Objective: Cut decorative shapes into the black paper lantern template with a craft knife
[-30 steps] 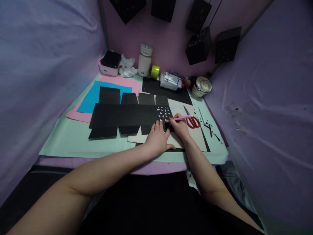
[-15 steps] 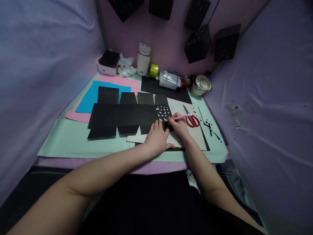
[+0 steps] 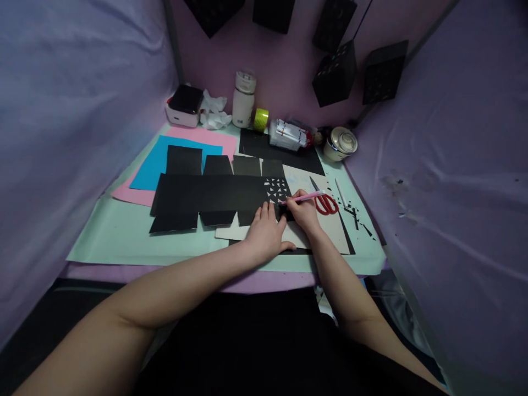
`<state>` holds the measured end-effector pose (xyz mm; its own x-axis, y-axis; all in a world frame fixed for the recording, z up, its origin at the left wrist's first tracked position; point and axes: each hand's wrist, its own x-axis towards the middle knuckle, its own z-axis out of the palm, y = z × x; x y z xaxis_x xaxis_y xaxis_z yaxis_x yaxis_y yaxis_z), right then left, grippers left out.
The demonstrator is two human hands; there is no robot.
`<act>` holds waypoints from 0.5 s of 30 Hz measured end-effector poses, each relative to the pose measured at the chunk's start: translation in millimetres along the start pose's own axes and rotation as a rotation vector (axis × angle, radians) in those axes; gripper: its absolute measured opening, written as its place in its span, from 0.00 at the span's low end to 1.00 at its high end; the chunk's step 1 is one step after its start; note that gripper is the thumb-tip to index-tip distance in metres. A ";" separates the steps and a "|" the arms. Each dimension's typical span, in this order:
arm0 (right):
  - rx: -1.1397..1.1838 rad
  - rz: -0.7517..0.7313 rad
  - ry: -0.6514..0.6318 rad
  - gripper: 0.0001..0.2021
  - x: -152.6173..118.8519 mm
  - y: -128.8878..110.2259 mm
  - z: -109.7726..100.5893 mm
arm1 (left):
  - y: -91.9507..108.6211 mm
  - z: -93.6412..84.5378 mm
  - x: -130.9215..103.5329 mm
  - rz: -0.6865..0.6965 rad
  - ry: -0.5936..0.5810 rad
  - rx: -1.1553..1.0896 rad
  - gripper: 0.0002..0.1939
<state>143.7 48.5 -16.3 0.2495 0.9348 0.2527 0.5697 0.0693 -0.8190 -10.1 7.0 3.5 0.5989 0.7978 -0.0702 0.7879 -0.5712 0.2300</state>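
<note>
A black card cut-out (image 3: 218, 192) with flaps along both long edges lies flat on the table. Small triangular holes are cut through its right end. My left hand (image 3: 266, 236) rests palm down on the card's lower edge, fingers spread, below the holes. In my right hand (image 3: 304, 212) is a slim pink craft knife (image 3: 307, 197), gripped like a pen and slanting down to the left. Its tip meets the card just beside my left fingertips, too small to make out. Under the card's right part lies a whitish board (image 3: 330, 236).
Red-handled scissors (image 3: 326, 204) lie right of my right hand, near a white pen-like stick (image 3: 341, 192) and black scraps (image 3: 355, 217). Blue paper (image 3: 150, 165) and pink paper (image 3: 127, 192) lie left. Behind stand a bottle (image 3: 243, 104), yellow tape (image 3: 260, 120) and a lidded pot (image 3: 341, 144).
The whole view has shifted very slightly to the right. Both hands keep nearly the same pose, with the knife still at the card.
</note>
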 end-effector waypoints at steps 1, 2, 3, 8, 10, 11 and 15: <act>-0.001 0.001 0.003 0.09 0.0 0.0 0.2 | 0.0 -0.2 0.1 0.000 -0.002 -0.001 0.49; -0.001 0.002 0.005 0.09 0.0 0.1 0.4 | -0.1 -0.3 0.3 0.001 -0.004 -0.001 0.49; -0.001 0.004 0.006 0.08 -0.1 0.1 0.6 | -0.1 -0.4 0.3 0.002 -0.005 -0.001 0.48; 0.003 0.011 0.003 0.09 -0.6 0.3 0.6 | 0.5 -0.8 0.2 -0.001 -0.004 0.000 0.48; 0.005 0.011 -0.004 0.09 -0.7 0.4 0.6 | 0.8 -0.8 0.1 -0.004 -0.004 -0.001 0.48; 0.005 0.010 -0.007 0.09 -0.7 0.5 0.5 | 0.8 -0.8 0.1 -0.005 -0.004 -0.001 0.48; 0.007 0.004 -0.011 0.09 -0.7 0.4 0.4 | 0.9 -0.6 0.0 -0.001 0.000 0.000 0.48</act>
<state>143.4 48.0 -17.0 0.2429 0.9388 0.2441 0.5635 0.0682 -0.8233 -9.5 6.6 4.3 0.5985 0.7980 -0.0707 0.7882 -0.5708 0.2301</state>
